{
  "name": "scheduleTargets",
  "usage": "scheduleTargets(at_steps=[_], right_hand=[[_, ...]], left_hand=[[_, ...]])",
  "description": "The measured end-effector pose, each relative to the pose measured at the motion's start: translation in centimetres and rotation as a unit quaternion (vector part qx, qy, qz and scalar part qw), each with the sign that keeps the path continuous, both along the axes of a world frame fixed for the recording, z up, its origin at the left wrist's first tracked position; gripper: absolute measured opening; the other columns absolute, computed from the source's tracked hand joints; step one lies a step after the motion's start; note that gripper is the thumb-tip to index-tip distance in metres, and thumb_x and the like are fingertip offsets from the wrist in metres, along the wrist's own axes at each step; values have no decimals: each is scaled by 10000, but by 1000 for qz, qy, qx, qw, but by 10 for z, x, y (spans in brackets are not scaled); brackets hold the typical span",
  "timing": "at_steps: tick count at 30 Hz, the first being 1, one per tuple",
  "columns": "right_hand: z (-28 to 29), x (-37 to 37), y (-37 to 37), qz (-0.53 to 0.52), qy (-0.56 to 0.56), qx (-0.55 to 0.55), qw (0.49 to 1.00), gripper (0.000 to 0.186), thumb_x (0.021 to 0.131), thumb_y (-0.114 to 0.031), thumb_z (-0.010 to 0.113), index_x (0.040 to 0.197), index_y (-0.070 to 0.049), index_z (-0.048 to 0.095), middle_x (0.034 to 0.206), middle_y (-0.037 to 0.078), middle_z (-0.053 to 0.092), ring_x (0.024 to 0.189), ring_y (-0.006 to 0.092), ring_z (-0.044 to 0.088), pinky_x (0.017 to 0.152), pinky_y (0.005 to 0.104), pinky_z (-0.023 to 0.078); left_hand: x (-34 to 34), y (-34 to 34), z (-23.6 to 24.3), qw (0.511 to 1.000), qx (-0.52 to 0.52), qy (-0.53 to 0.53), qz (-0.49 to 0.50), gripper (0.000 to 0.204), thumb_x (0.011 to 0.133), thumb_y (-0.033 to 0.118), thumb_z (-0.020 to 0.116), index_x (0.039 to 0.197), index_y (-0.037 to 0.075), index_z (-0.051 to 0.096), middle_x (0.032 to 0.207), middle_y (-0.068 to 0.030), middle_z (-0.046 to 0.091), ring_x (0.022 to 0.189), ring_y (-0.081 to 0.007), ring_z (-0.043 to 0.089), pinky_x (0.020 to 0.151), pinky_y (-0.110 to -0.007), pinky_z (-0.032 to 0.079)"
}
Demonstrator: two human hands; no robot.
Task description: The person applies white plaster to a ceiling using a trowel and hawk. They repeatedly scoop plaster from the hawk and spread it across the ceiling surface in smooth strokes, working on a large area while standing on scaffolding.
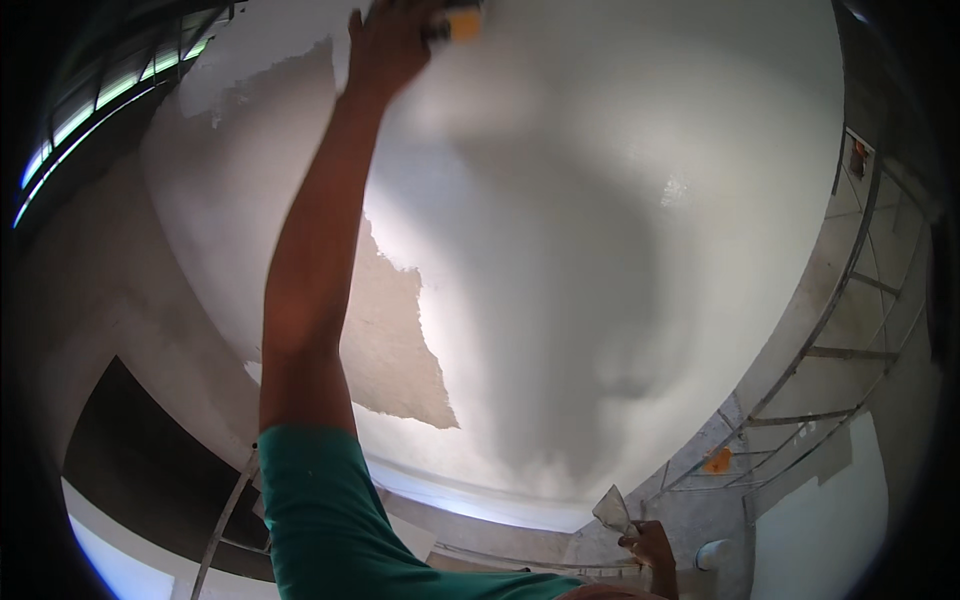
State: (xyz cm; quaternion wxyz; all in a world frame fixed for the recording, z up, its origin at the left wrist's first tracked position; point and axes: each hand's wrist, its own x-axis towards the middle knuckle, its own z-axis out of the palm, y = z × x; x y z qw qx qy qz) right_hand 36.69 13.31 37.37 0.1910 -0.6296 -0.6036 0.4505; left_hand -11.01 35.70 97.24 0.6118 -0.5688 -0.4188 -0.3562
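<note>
My left arm stretches up over a large, pale, smooth-coated surface (560,250). At the upper edge of the view, my left hand (392,45) is closed around a tool with a black and orange-yellow part (463,22). The tool is blurred and partly cut off, so its exact kind cannot be told. Low on the right, my right hand (652,550) grips a putty knife (614,512), its broad blade pointing up and to the left. Beside my left forearm lies a rough-edged, beige uncoated patch (395,335). A broad shadow falls across the coated surface.
Metal scaffold framing (835,353) runs along the right side. A white, bucket-like container (713,555) stands right of my right hand, and an orange thing (717,462) lies above it. A dark opening (160,450) shows at lower left, a bright slatted window (110,95) at upper left.
</note>
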Motion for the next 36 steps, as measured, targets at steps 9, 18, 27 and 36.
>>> scheduleTargets(at_steps=[9,18,27,36], right_hand=[[-5,19,-15,-3,-6,29,1000,207,688,-90,738,842,33,673,613,102,628,498,147,583,486,330,467],[8,25,-3,20,-34,25,999,283,636,-115,740,881,17,689,664,129,655,590,179,605,598,329,478],[-1,38,-6,45,-98,8,994,361,636,-168,795,948,-13,699,731,129,689,636,146,620,628,337,486],[14,45,-12,-5,-40,-30,999,318,660,-160,752,903,34,686,715,139,682,622,165,629,597,337,496]], left_hand=[[18,-8,37,977,-155,-138,54,535,874,76,504,1378,241,439,1385,-54,470,1224,-296,475,1007,-618,326],[8,8,-229,987,-141,-56,61,723,762,81,620,1409,318,401,1410,-33,439,1245,-418,419,985,-649,315],[18,-43,-422,951,-292,-105,-16,648,753,3,575,1339,269,505,1388,-58,456,1249,-421,415,1011,-684,228],[83,-28,-117,996,-78,-41,-5,774,707,34,693,1386,293,425,1393,-15,455,1247,-354,448,1023,-639,282]])
